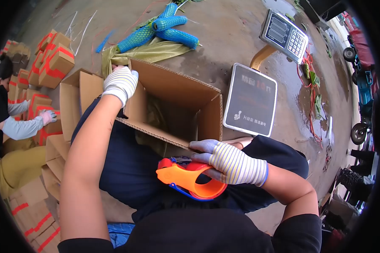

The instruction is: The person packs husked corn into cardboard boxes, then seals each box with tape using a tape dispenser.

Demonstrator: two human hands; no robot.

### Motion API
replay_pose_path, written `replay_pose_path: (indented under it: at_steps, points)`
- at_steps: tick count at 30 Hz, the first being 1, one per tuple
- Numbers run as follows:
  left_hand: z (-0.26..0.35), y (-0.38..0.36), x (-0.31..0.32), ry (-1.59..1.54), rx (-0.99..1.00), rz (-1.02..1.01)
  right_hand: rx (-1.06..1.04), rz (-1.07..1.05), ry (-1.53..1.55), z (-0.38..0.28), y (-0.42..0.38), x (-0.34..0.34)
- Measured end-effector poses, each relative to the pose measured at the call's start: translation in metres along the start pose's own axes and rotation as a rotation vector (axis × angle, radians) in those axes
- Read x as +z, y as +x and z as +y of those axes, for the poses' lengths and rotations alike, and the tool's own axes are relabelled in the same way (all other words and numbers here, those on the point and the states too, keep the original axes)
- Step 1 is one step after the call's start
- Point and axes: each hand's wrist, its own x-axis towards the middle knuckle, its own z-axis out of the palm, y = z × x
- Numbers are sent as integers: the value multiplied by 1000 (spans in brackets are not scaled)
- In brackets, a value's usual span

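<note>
An open cardboard box [173,86] stands upright between my knees, its open top facing me. My left hand [120,84], in a striped glove, is closed around the box's left rim. My right hand [236,164], gloved too, has its fingertips against the near right corner of the rim. Below those fingers is an orange tape dispenser [179,177] with red tape, over my lap. The right thumb lies across the dispenser's handle, and that hand appears to grip it; part of the grip is hidden.
A platform scale [251,99] with a keypad display [284,36] stands right of the box. Blue-netted bundles [169,29] lie beyond it on green cloth [160,52]. Taped cartons [57,63] are stacked at left, where another person's gloved hand [47,117] touches one.
</note>
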Motion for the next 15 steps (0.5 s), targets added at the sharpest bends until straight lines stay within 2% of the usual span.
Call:
replay_pose_path:
  at_steps: [3,4,5,7,8,9,11,13,14,15]
  points:
    - [18,-48,8,161,3,-126,90,77,349,-8,-18,-51]
    - [2,-59,58,153,241,301,128,225,514,3,-26,-54]
    - [14,-49,51,242,131,-306,309,187,790,6,-23,-60]
    - [27,-62,16,35,130,-491,442,95,1093,21,8,-40]
    - [5,-58,35,44,321,-468,360,118,1015,31,28,-26]
    - [-42,-35,103,127,636,-425,280,138,938,43,47,-13]
    - [-24,-96,-8,-204,742,-642,336,203,1132,67,76,7]
    - [-49,-122,16,-46,922,-194,418,261,1084,101,92,41]
    - [-51,-122,28,-72,818,-230,439,264,1097,107,97,48]
    - [-48,-112,39,-68,809,-223,336,273,1089,96,99,43]
